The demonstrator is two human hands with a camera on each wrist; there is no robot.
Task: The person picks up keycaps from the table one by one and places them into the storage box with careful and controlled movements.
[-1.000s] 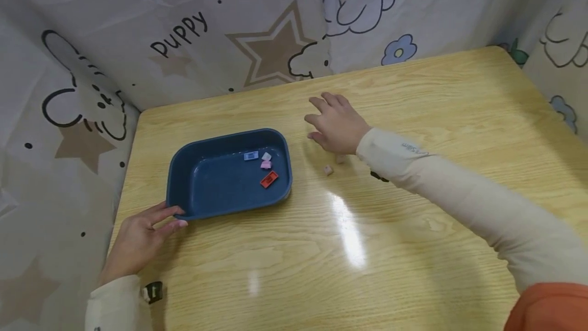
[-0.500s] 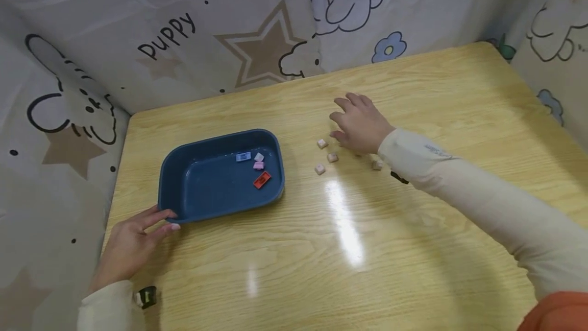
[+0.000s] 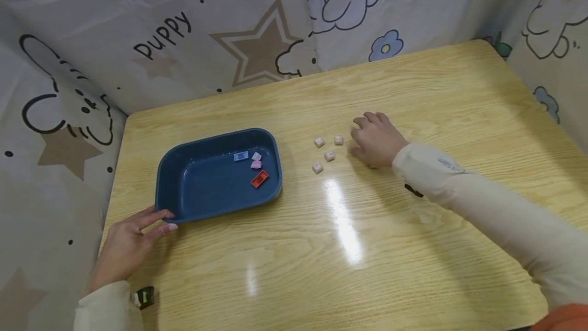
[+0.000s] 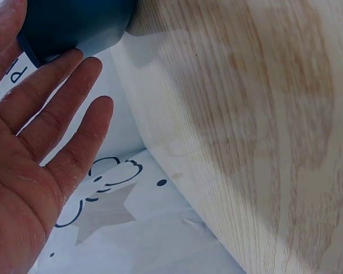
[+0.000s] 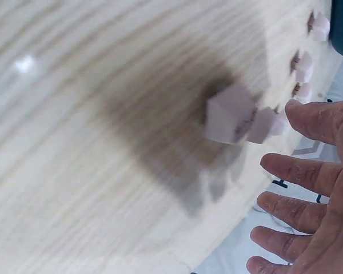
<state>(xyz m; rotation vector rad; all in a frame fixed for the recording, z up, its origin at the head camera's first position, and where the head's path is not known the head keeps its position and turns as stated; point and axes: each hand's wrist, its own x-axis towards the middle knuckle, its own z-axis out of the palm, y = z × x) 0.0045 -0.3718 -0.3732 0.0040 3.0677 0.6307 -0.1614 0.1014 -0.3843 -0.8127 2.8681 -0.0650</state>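
Note:
My left hand [image 3: 126,246] pinches the near-left corner of a dark blue plastic basin [image 3: 216,214], index finger over the rim and thumb outside. The left wrist view shows the other fingers [image 4: 80,142] straight. Inside the basin, toward its right end, lie a blue piece [image 3: 241,156], an orange-red piece [image 3: 259,179], a white one [image 3: 256,156] and a pink one [image 3: 256,165]. Several small pale pink keycap-like cubes [image 3: 329,156] lie right of the basin. Holding nothing visible, my right hand [image 3: 378,139] hovers beside them, fingers spread; close cubes [image 5: 228,114] show in its wrist view.
All this rests on a light wood-grain table [image 3: 285,269] with a bright glare streak. Cartoon-printed cloth [image 3: 184,75] hangs along the table's back and left edges.
My right hand has moved rightward and slightly nearer, uncovering the pale cubes that it partly hid. The left hand keeps its hold on the basin; the head view has shifted slightly.

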